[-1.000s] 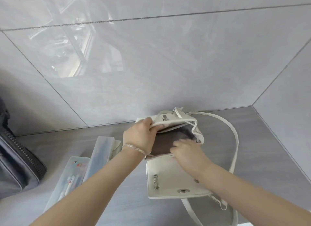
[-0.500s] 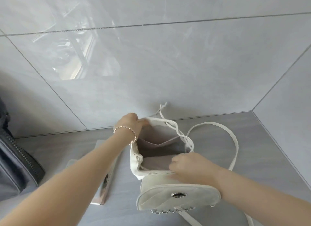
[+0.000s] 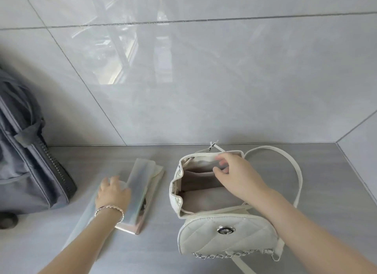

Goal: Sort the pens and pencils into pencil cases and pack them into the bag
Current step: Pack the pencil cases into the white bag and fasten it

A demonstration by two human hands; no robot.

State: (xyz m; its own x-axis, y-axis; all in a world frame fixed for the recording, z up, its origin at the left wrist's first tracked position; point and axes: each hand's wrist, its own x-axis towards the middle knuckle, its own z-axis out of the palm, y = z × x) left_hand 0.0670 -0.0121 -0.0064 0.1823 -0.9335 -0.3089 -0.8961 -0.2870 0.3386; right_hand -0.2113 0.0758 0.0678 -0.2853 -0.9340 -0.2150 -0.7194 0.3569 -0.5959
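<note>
Packing step: the right hand point(image 3: 234, 177), fingers curled, pinches the bag point(image 3: 204, 238) open by its far rim. The left hand point(image 3: 113, 194) lies on a pencil case point(image 3: 83, 221), grip unclear. Next, lift it in.

White quilted bag point(image 3: 224, 237) stood toward table's point(image 3: 163, 255) far edge, right of middle: mouth wide open, grey lining showing, flap folded toward near edge, strap looped right. 2 frosted, long pencil cases lay left of it: right case point(image 3: 140, 188), left case point(image 3: 79, 229), side by side.
</note>
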